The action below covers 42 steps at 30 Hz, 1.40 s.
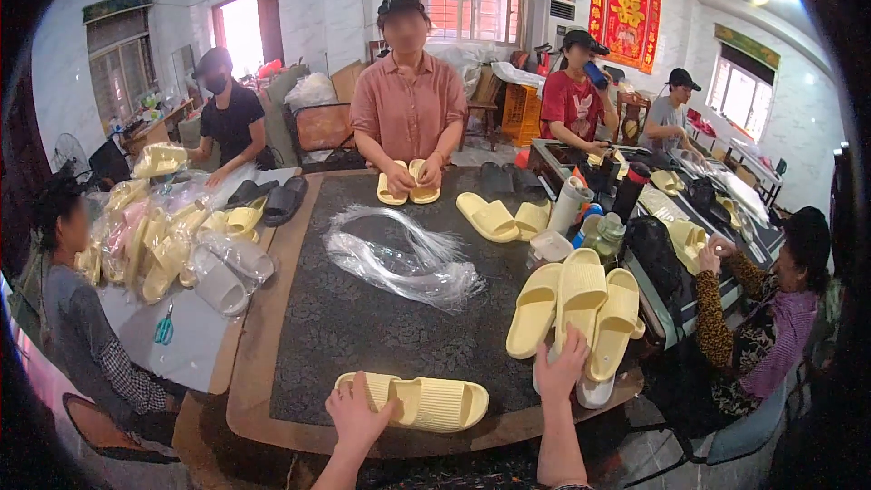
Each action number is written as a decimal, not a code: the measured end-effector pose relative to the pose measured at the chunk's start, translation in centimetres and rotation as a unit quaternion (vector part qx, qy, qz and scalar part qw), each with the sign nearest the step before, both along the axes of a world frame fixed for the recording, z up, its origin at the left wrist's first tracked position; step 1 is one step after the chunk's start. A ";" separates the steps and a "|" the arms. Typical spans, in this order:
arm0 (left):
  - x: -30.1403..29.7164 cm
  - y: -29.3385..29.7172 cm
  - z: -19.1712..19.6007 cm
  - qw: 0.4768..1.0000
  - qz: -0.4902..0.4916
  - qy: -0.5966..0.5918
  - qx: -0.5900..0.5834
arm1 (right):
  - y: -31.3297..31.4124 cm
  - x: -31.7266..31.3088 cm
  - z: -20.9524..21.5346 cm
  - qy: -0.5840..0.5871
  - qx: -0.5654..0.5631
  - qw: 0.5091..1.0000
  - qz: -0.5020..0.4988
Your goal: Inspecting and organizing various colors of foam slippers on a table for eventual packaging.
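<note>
Your left hand [357,412] lies on the slipper pair [423,403], nearer you than the strands [440,283]; I cannot tell whether it pinches. Your right hand [561,367], fingers spread, meets the slipper stack [581,287] right of the strands; careless pushing could topple that overlapping stack.

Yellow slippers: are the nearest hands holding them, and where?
Left hand touches the left end of the front pair; right hand touches the near end of a right-side slipper. Whether either has a grip can't be told.
</note>
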<state>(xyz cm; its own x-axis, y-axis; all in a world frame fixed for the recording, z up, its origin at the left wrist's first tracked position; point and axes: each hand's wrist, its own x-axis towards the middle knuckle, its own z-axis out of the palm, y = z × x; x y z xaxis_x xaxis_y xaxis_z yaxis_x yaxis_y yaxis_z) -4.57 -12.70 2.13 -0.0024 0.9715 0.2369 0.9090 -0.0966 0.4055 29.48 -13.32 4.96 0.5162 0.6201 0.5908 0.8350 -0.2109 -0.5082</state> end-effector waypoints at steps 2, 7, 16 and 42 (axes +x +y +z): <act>0.0 -0.1 0.2 1.000 0.014 0.004 -0.008 | -0.5 -2.0 0.4 0.012 0.020 0.995 0.102; 0.6 -0.1 0.6 1.000 0.025 -0.005 -0.010 | -2.2 -9.7 0.4 0.133 -0.031 0.931 0.338; 1.1 -0.7 1.8 0.999 0.036 -0.034 -0.013 | -0.9 -15.0 0.3 -0.030 -0.111 0.949 0.295; 2.3 7.0 -1.3 0.965 -0.210 -0.054 0.148 | 5.6 -11.4 -3.7 0.009 0.036 0.882 0.469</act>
<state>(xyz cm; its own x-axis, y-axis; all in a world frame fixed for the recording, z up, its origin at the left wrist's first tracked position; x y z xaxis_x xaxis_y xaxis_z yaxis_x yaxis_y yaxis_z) -2.26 -5.71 0.86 0.3364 0.7823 0.5242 0.7189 -0.5729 0.3937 18.07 -7.68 1.28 -0.1953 0.7405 0.6430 0.6168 0.6025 -0.5065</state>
